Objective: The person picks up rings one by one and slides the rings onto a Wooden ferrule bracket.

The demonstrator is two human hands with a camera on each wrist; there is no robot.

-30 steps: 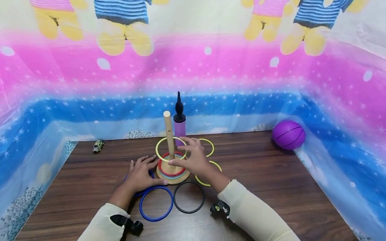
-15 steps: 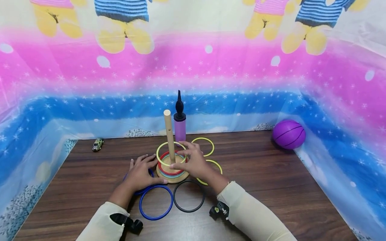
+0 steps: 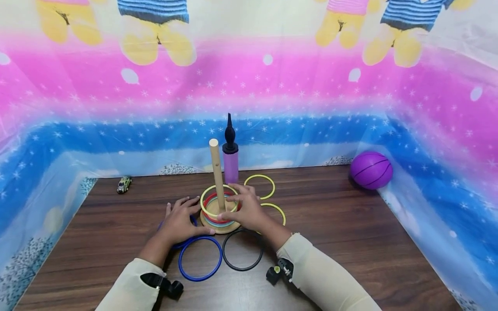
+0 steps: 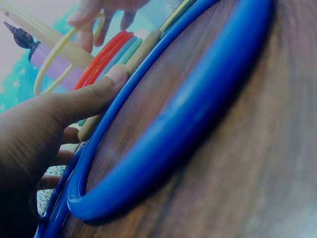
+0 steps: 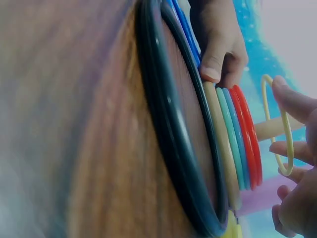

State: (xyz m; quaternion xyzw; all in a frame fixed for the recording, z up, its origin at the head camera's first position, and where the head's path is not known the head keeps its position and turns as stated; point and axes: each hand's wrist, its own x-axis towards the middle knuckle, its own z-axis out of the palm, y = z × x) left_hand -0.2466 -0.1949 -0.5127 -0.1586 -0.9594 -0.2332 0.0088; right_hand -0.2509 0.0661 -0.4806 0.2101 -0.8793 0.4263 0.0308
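The step in hand looked to be placing a yellow ring around the wooden post: the ring encircled the post low down, slightly tilted, apart from the stack beneath it. The right hand pinched the ring's near-right edge between thumb and fingers, the grip narrow and the remaining fingers loosely bent. The left hand was spread wide, grasping nothing; its thumb touched the edge of the round base, probably to steady it. The next move seemed to call for keeping the ring level, setting it on the two red rings, then loosening the pinch. Under the red pair lay a light blue ring and a teal ring. The post was a smooth, pale cylinder with a small hole in its side, and the base a thick, plain wooden disc. The rings were slim, round-sectioned hoops, apparently smooth plastic; the black ring and the front dark blue ring carried glossy highlights. Both lay flat on the surface, whose brown, streaked grain suggested wood or laminate.
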